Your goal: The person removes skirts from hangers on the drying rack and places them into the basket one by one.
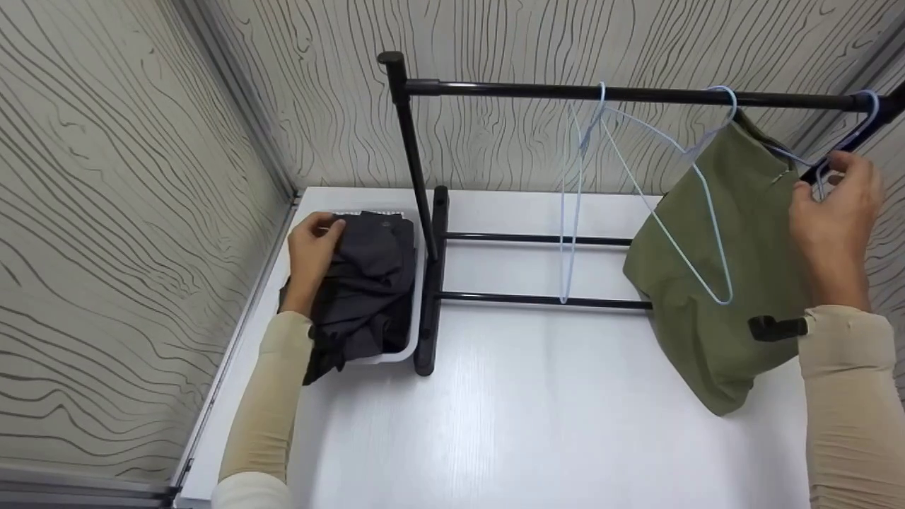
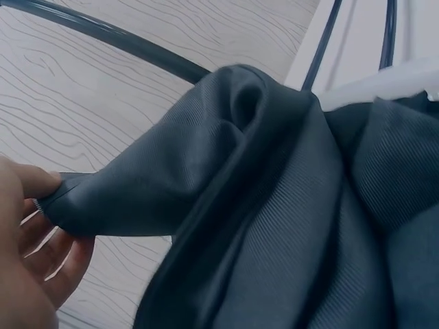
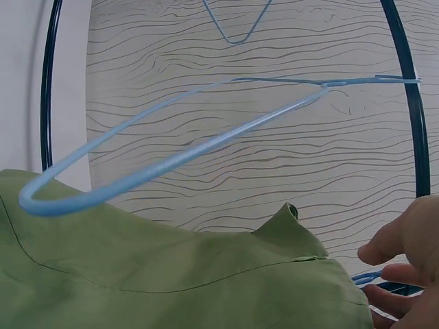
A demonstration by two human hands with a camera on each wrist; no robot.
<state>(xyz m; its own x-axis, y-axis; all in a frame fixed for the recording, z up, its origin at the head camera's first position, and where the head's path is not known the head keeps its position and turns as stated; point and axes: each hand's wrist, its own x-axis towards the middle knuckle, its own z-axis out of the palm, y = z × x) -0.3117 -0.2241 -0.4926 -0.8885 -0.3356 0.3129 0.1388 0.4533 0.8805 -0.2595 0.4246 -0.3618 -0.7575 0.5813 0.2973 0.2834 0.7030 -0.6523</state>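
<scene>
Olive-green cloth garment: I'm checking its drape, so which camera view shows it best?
The head view: most of the olive-green cloth garment shows, down to its lowest corner. The right wrist view shows part of it close up; the left wrist view, none.

No readable text, no legible labels, numbers or signs

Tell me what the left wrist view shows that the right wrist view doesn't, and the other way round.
Only the left wrist view: the dark cloth, the left hand pinching its corner, and the white basket rim.

Only the right wrist view: the green garment, the pale blue hangers, and the right hand at the garment's edge.

Both: the line-patterned wall, black rack rods and part of the white tabletop.
</scene>
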